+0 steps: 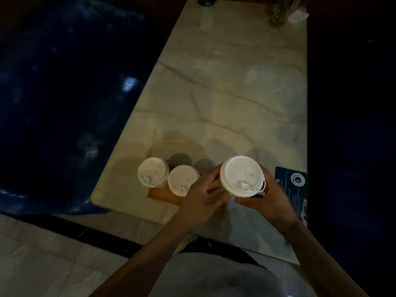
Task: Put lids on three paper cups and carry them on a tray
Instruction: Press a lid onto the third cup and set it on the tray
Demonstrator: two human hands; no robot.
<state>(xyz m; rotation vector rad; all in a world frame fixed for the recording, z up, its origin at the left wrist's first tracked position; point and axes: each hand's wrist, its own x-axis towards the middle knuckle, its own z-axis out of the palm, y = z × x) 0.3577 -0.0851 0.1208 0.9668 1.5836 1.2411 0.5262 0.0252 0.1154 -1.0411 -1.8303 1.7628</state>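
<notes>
Two paper cups with white lids stand side by side on a wooden tray (159,192) near the table's front left: the left cup (153,172) and the middle cup (183,180). A third lidded cup (241,175) is raised above the tray's right end. My right hand (264,202) grips it from the right and below. My left hand (203,200) touches its left side with curled fingers. The cup's body is hidden under its lid and my hands.
The tray lies on a pale marble table (225,93). A dark blue card (293,185) lies at the table's right edge. A jar with greenery (278,11) and white paper (297,15) stand at the far end. A dark blue seat (64,93) fills the left.
</notes>
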